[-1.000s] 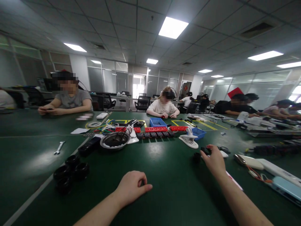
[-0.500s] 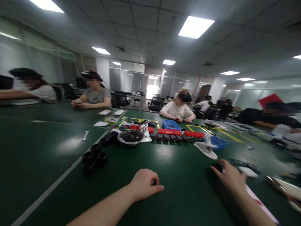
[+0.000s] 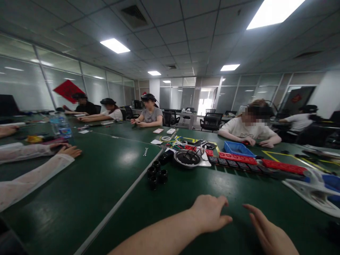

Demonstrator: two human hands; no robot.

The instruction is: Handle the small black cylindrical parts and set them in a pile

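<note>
Clearly, the black round pieces (image 3: 160, 176) are set beyond and leftward of the nearer left grip (image 3: 209, 214), half-curled, thumb parted, with nothing seen held there or in the loosely straightened right grip (image 3: 269, 230).

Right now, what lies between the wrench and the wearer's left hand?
In the head view, four black round pieces lie between the wrench and the left hand, with a pale strip and green tabletop.

The head camera looks forward, down across the green table (image 3: 106, 193).
</note>
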